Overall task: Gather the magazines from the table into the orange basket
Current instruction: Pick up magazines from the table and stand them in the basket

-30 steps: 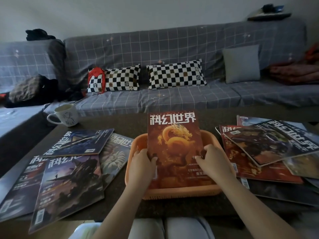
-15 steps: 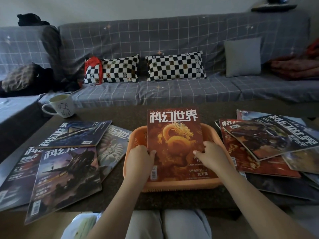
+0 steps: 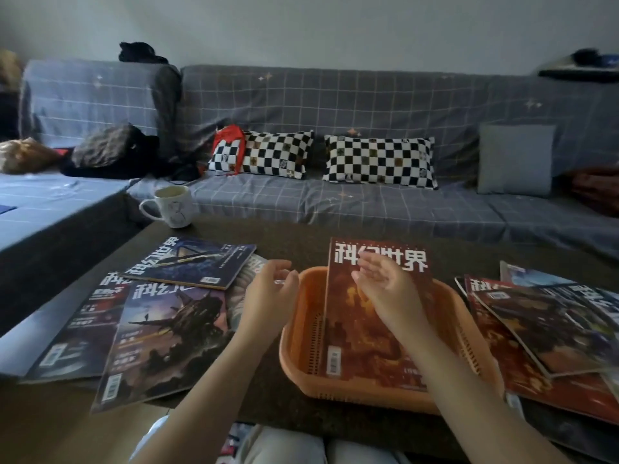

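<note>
A grey checked sofa (image 3: 335,105) with two black-and-white chequered cushions (image 3: 380,160) runs behind a dark stone-look tabletop (image 3: 284,236), where a white ceramic mug (image 3: 172,205) stands near the far left corner. At the middle of the near edge sits the orange slotted plastic basket (image 3: 298,333), and one red-orange glossy magazine with a dragon cover (image 3: 355,329) lies in it, its top end sticking out over the far rim. Both hands hover free of it: the left hand (image 3: 268,293) just left of the basket with fingers loosely curled around nothing, the right hand (image 3: 385,283) above the magazine, palm turned inward and fingers relaxed. One magazine looks delivered, so the step in hand appears to be the reach for another. A fan of dark blue-covered magazines (image 3: 160,329) lies on the left of the tabletop, and an overlapping stack of red and dark magazines (image 3: 542,326) lies on the right, touching the basket's side. The next move likely calls for sliding fingers under the top copy of one pile and laying it flat on the red one, squared so the basket can take the rest
</note>
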`<state>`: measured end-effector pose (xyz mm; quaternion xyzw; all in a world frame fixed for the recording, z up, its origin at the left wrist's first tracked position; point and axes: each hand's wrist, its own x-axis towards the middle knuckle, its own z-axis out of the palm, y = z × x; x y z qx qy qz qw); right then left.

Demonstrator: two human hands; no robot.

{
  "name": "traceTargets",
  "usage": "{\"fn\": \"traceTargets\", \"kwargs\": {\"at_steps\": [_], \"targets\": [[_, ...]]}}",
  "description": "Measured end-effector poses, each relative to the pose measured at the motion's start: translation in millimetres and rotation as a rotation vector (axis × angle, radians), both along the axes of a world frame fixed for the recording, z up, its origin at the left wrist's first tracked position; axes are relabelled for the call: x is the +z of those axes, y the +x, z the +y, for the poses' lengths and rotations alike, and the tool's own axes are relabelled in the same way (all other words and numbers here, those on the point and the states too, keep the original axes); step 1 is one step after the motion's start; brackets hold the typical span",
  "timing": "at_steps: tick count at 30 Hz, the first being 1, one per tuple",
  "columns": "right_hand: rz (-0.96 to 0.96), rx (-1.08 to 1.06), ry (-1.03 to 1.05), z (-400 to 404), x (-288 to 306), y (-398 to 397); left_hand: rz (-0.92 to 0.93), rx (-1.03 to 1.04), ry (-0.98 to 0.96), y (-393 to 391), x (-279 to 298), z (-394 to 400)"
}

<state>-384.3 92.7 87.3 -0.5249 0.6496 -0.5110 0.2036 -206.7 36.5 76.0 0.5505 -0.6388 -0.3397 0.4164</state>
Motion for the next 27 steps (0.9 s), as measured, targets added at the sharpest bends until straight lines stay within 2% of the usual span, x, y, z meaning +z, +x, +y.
{"fn": "traceTargets", "kwargs": {"at_steps": [6,9,13,20,23,27], "targets": [[-0.013,0.22,0.023,-63.2,0.3,64.8,0.058,0.106,0.073,55.6,-5.5,-42.6],[-0.018,0.288,0.056,-102.6,-9.4,93.4,-0.024,0.174,0.086,82.4,-17.0,-65.8],[0.078,0.368,0.21,-157.4,-24.3,124.1,-0.13,0.26,0.102,111.3,-36.7,-96.1],[0.309,0.38,0.498,-231.7,-60.0,160.6,-0.359,0.463,0.195,146.6,-70.0,-152.2],[0.424,0.366,0.56,-257.5,-68.4,168.7,-0.449,0.495,0.264,156.2,-82.2,-167.0],[0.556,0.275,0.576,-285.6,-79.3,172.3,-0.455,0.569,0.27,164.9,-90.6,-179.5]]}}
